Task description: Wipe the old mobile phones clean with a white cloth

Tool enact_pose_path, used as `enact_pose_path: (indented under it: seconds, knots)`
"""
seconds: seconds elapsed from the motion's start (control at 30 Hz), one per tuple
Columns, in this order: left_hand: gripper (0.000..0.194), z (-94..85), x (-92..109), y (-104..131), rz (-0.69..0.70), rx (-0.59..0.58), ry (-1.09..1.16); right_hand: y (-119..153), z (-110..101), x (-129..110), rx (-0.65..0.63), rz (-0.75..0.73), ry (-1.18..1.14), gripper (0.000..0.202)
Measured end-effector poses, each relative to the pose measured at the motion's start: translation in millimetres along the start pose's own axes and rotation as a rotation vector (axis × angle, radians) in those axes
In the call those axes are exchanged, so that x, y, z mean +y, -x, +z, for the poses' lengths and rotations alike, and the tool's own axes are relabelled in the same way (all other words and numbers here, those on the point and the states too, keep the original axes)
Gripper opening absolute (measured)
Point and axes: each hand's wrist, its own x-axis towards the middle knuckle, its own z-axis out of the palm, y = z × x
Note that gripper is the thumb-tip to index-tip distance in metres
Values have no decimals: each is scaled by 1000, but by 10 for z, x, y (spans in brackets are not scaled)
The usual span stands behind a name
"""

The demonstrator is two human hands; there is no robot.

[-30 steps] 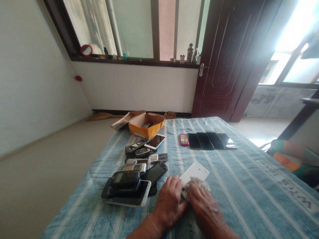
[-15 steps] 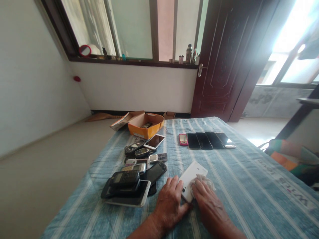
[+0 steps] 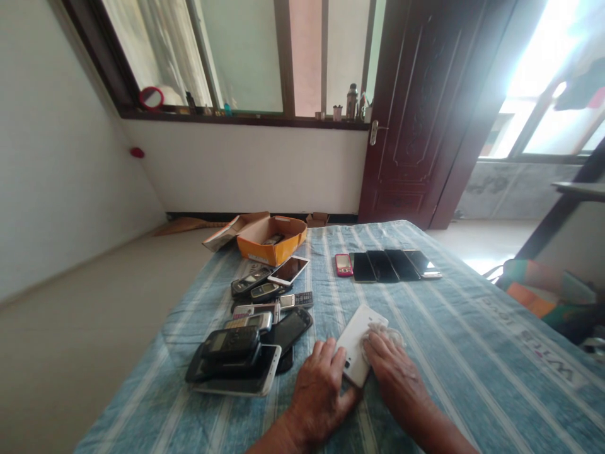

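A white smartphone [image 3: 355, 345] lies back side up on the cloth, slanting away to the right. My left hand [image 3: 316, 384] grips its left and near edges, fingers along the side and thumb at the bottom corner. Under the fingers of my right hand [image 3: 396, 373] is a crumpled whitish wipe [image 3: 388, 333], pressed on the phone's right side. Whether the wipe is tissue or cloth I cannot tell. To the left is a pile of old phones, with a black handset [image 3: 231, 342] on top of a white-edged smartphone [image 3: 270, 377].
Beyond the pile stands an open orange box [image 3: 271, 249] with a phone inside. A pink phone [image 3: 344, 265] and several dark smartphones [image 3: 388, 265] form a row at the far right. Everything rests on a blue striped tablecloth [image 3: 454, 353]. A dark red door [image 3: 411, 113] is behind.
The view has shifted slightly, so everything sits a little further left. My right hand and the wipe stay on the phone's right side; my left hand keeps its hold.
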Motion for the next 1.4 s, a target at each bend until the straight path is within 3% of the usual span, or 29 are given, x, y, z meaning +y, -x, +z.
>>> enact_pose_path:
  seconds: [0.27, 0.6, 0.97, 1.13, 1.27, 1.4]
  knots:
    - [31, -26, 84, 20, -1, 7, 8, -28, 14, 43, -43, 51, 15, 45]
    - [46, -15, 60, 38, 15, -54, -19, 38, 24, -257, 112, -114, -122, 33]
    - [38, -11, 94, 36, 7, 3, -34, -92, -113, 154, -63, 132, -26, 46]
    - [40, 9, 75, 35, -4, -18, -14, 17, -74, -67, 10, 6, -72, 46]
    - [59, 38, 29, 32, 45, -21, -3, 41, -29, -283, 80, -132, -161, 41]
    - [58, 59, 12, 36, 67, 11, -12, -25, -61, -181, 31, -93, -112, 40]
